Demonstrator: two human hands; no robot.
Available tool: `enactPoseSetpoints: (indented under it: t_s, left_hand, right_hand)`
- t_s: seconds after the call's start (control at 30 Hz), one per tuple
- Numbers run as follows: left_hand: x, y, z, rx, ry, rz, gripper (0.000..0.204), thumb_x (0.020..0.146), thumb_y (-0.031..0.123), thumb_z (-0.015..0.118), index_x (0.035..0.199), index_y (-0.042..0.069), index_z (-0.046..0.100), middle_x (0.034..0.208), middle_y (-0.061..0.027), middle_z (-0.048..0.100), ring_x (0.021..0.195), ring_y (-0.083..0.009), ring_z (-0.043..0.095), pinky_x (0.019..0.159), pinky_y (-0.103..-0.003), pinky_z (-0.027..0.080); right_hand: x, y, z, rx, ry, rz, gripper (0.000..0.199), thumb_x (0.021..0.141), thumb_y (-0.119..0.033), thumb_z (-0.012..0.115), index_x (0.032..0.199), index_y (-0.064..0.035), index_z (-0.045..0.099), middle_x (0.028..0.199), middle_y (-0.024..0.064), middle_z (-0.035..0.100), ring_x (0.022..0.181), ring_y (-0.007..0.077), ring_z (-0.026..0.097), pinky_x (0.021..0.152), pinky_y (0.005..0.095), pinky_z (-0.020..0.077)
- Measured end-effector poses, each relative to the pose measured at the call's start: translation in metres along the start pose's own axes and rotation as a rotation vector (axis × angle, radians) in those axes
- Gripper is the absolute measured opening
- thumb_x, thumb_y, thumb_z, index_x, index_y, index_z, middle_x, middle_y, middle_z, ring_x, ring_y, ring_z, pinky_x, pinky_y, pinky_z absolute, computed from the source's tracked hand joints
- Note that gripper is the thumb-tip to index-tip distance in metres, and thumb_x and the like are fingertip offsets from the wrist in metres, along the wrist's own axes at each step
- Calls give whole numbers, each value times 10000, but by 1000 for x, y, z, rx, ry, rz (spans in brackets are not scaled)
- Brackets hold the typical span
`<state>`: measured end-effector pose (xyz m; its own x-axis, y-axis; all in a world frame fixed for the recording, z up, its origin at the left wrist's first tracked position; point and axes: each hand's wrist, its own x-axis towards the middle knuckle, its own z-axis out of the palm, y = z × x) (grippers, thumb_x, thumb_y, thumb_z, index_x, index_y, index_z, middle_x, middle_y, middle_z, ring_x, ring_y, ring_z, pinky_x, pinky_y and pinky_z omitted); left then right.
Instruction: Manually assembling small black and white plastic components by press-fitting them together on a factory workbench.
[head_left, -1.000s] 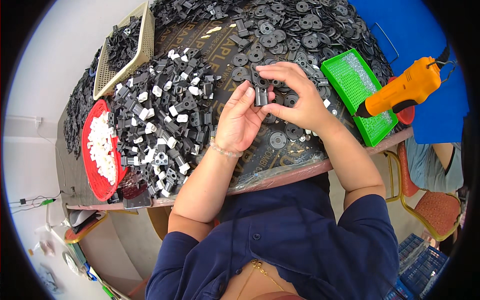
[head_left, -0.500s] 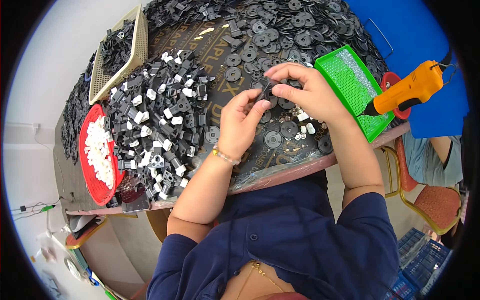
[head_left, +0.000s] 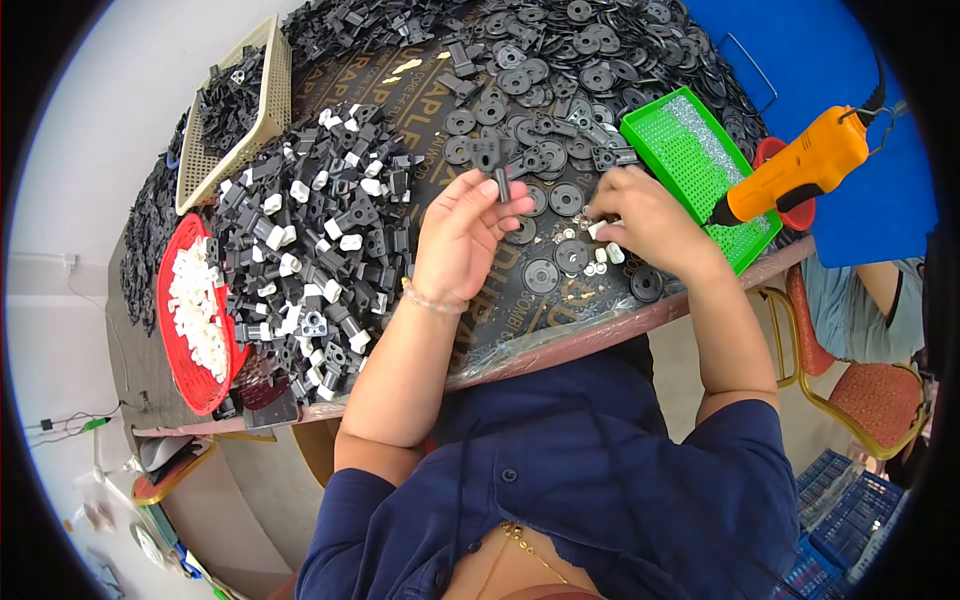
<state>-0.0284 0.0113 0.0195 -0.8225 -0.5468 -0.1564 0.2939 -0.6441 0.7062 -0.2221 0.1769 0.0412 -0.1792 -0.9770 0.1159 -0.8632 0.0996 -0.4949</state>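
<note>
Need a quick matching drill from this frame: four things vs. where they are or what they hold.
Things:
1. left hand
2. right hand
3. red tray
4. green tray

Places or states:
A. holds small white pieces
B. pinches a black T-shaped part
C. under the nose of the orange power screwdriver
D. fingers down among small white pieces on the table

Pairs: 1-B, 2-D, 3-A, 4-C

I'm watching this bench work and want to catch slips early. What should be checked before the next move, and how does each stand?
1. Left hand grips the black T-shaped plastic part: ok.
2. Right hand reaches the small white plastic pieces: ok.
3. White piece actually pinched: cannot tell.
4. Black round discs lie within reach: ok.
5. Orange power screwdriver rests untouched over the green tray: ok.
</note>
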Motion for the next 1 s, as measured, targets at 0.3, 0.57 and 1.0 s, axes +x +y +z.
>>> enactPoseSetpoints:
  t_s: [0.3, 0.57, 1.0]
  left_hand:
    - [-1, -5, -1, -128, -26, 50, 148, 913, 93, 660, 1059, 86, 639, 1037, -38, 698, 970, -186, 652, 817, -315, 490]
    - [3, -10, -5, -50, 5, 83, 119, 900, 116, 703, 1013, 108, 667, 977, -24, 703, 882, -127, 625, 815, -296, 455]
    - [-2, -7, -1, -120, -39, 100, 129, 922, 184, 695, 920, 55, 703, 922, -32, 704, 850, -122, 617, 787, -284, 462]
  right_hand:
    - [20, -36, 19, 905, 268, 237, 209, 847, 17, 684, 1040, -10, 608, 954, 39, 609, 708, 100, 629, 636, 249, 508]
    - [49, -54, 44, 1404, 236, 169, 184, 890, 3, 679, 1060, 29, 613, 988, 103, 672, 835, 165, 689, 730, 264, 559]
    - [56, -46, 59, 1320, 258, 10, 381, 803, 18, 751, 1151, -11, 598, 1299, 118, 571, 1119, 204, 604, 935, 328, 504]
